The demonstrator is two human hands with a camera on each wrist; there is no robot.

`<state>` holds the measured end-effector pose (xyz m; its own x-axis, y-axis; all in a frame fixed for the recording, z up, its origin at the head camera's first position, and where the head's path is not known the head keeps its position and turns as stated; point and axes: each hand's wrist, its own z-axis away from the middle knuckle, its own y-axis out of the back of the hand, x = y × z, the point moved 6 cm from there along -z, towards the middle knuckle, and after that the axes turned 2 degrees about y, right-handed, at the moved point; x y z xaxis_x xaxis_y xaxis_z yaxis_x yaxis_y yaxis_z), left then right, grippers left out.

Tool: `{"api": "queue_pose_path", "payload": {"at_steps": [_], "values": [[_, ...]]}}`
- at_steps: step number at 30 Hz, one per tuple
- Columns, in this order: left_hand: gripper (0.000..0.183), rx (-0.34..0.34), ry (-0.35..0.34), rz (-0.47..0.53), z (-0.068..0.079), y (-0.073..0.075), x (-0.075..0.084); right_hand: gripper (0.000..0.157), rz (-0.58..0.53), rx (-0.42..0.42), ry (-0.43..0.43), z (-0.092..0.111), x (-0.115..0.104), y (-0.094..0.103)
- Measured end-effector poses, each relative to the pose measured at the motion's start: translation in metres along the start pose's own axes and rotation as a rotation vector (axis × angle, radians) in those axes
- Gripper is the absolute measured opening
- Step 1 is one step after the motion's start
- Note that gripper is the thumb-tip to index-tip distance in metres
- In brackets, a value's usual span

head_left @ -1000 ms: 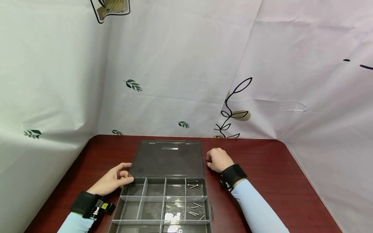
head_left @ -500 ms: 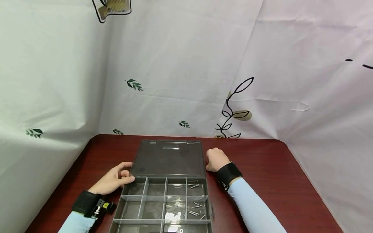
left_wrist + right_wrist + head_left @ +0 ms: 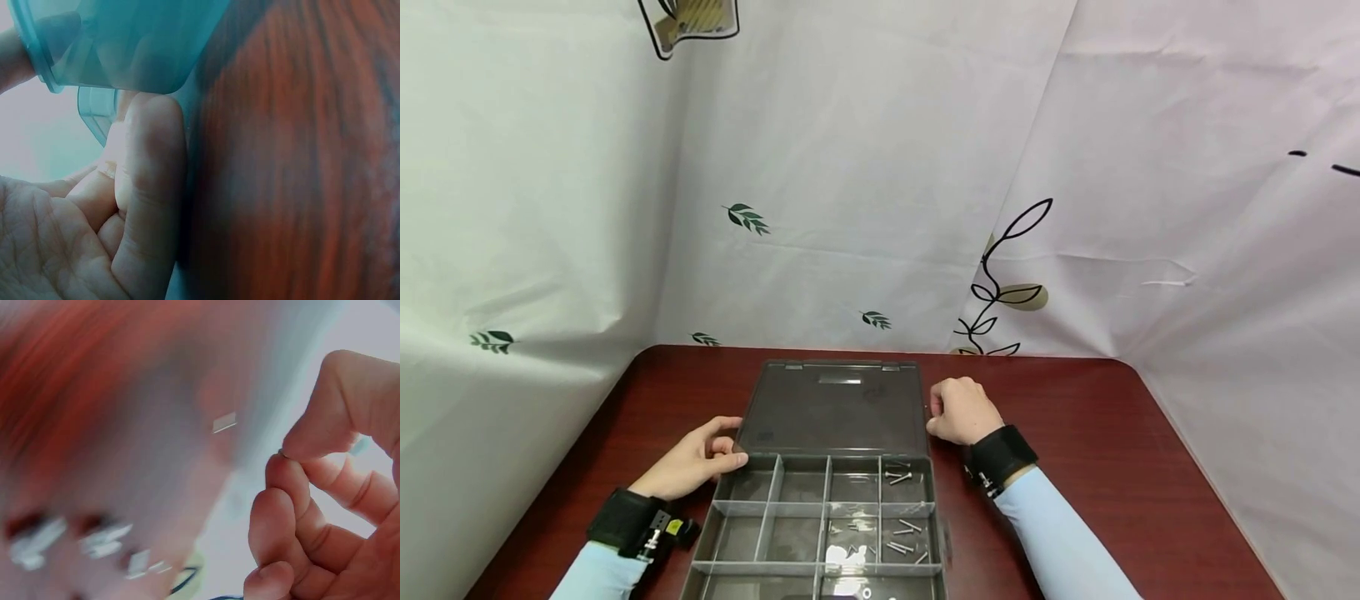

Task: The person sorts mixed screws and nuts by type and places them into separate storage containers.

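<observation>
A grey see-through organizer box (image 3: 795,510) with dividers lies in front of me, its lid (image 3: 841,412) folded back flat on the table. My left hand (image 3: 688,462) grips the box's back left corner, thumb over the rim and fingers curled beside the lid; the wall (image 3: 144,50) fills the top of the left wrist view. Right of the lid, my right hand (image 3: 964,410) pinches a tiny metal piece (image 3: 281,451) between thumb and forefinger, mostly hidden by the fingertips. Below the hand, several small shiny metal pieces (image 3: 106,540) show blurred in the right wrist view.
Several screws (image 3: 898,547) lie in the box's right-hand compartments, and a small ring (image 3: 867,593) is near the front. The dark red table (image 3: 1120,467) reaches a white patterned cloth (image 3: 850,167) at the back and sides.
My right hand dipped inward beside the lid half a second ago and has since turned back outward with thumb and forefinger together. The left hand keeps its place on the box corner.
</observation>
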<state>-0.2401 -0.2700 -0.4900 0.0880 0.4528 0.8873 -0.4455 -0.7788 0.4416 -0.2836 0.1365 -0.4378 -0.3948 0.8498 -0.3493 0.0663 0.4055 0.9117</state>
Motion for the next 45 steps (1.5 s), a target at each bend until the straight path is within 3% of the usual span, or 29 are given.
{"api": "queue_pose_path", "payload": {"at_steps": [2,6,11,17,20,22,25,27,36,45], "values": [[0.074,0.007,0.003,-0.003,0.0,0.0,0.0,0.02,-0.036,0.037,0.058,0.001,-0.018,0.009],[0.074,0.011,0.006,-0.01,-0.001,0.001,0.001,0.02,-0.079,0.094,0.272,0.003,-0.066,0.022],[0.074,-0.002,-0.005,-0.002,-0.001,0.0,0.003,0.02,-0.152,0.093,0.472,0.006,-0.119,0.023],[0.075,-0.001,-0.001,-0.007,-0.002,-0.001,0.004,0.018,-0.246,0.036,0.563,0.008,-0.158,0.01],[0.075,-0.004,0.002,-0.007,-0.002,-0.002,0.004,0.014,-0.247,-0.028,0.582,0.009,-0.168,0.001],[0.075,-0.006,0.002,-0.003,-0.002,-0.003,0.005,0.019,-0.22,-0.061,0.584,0.01,-0.17,-0.003],[0.075,-0.01,-0.004,0.005,-0.002,-0.003,0.005,0.036,-0.162,-0.07,0.56,0.01,-0.164,-0.001],[0.075,-0.009,-0.007,0.006,-0.001,-0.002,0.005,0.039,-0.136,-0.054,0.535,0.008,-0.154,0.002],[0.074,-0.002,-0.007,0.004,0.0,0.0,0.003,0.031,-0.092,0.019,0.372,-0.005,-0.077,0.012],[0.075,-0.006,-0.002,0.012,0.001,-0.001,0.002,0.024,-0.093,0.047,0.097,-0.011,-0.002,-0.001]]}}
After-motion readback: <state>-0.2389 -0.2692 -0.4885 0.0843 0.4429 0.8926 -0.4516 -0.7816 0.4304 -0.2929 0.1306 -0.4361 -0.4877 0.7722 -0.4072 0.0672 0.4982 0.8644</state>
